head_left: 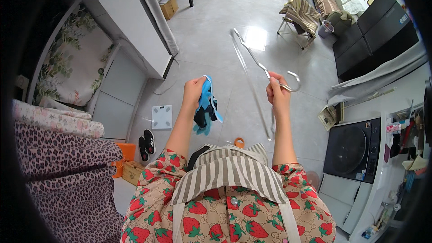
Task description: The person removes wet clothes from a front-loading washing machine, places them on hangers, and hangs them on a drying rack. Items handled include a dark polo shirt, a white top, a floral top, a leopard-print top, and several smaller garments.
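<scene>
My left hand (193, 91) grips a bunched cloth item (204, 103) in blue, black and teal with a white edge; it hangs down in folds, so its full shape is hidden. On the other side, my right hand (278, 92) is closed around the neck of a silvery metal clothes hanger (250, 52). The hanger's hook (295, 81) curves out to the right of my fingers, while its long arms reach forward and back toward me. Cloth and hanger are held apart above the floor. Below them lies the striped apron (233, 172) that I wear.
A white bathroom scale (162, 117) and black sneakers (147, 144) are on the grey tiled floor at left, near leopard-print fabric (67, 175). To the right stands a dark front-loading washing machine (349, 150). Farther off are a draped folding chair (298, 15) and a black refrigerator (371, 35).
</scene>
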A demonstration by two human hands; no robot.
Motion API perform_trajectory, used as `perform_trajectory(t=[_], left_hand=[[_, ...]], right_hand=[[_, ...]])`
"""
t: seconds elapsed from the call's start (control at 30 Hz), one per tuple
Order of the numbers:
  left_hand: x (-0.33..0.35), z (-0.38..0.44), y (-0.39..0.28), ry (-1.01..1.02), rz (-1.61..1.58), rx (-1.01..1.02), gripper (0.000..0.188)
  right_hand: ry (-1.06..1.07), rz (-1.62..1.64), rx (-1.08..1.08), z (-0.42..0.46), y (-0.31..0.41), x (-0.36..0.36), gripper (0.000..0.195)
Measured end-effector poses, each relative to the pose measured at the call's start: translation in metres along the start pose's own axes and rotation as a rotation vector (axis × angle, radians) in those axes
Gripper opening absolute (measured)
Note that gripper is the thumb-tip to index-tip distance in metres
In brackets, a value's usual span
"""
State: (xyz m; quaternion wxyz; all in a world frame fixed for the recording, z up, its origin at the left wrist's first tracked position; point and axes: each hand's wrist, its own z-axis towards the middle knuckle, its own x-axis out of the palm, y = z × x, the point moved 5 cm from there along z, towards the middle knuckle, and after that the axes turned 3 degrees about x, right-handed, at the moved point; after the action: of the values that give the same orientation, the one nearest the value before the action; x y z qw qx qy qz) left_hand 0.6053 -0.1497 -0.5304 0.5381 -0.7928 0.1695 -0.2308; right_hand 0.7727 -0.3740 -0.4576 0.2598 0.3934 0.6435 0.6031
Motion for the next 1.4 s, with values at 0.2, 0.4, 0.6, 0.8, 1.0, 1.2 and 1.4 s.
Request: perform_trajectory(t=[0.2, 0.4, 0.6, 0.8, 1.0, 1.2, 1.4], left_hand=[[-0.01, -0.025, -0.041, -0.031, 0.084, 0.131, 0.023], [-0.025, -0.06, -0.098, 0.028, -0.214, 0.141, 0.019], [-0.108, -0.067, -0.138, 0.008, -0.135, 0.215, 0.012], [-0.129, -0.055, -0.121, -0.112, 0.041, 0.242, 0.009], [-0.103, -0.05, -0.125, -0.176, 0.107, 0.335, 0.014], [-0.023, -0.09, -0.129, 0.473, 0.465, 0.374, 0.028], [-0.033, -0.124, -0.176, -0.275, 1.301, 1.329, 0.034]], right_hand=[[0.505, 0.786, -0.329, -0.027, 0.035, 0.085, 0.026], [0.725, 0.71, -0.293, -0.006, -0.006, 0.13, 0.032], [0.659, -0.337, -0.589, 0.021, -0.01, 0.108, 0.021], [0.747, -0.826, -0.572, 0.025, 0.034, 0.121, 0.02], [0.874, -0.987, -0.863, 0.026, 0.016, 0.132, 0.011], [0.636, -0.648, -0.393, 0.03, 0.047, 0.147, 0.018], [0.65, -0.579, -0.39, 0.01, 0.13, 0.129, 0.019]])
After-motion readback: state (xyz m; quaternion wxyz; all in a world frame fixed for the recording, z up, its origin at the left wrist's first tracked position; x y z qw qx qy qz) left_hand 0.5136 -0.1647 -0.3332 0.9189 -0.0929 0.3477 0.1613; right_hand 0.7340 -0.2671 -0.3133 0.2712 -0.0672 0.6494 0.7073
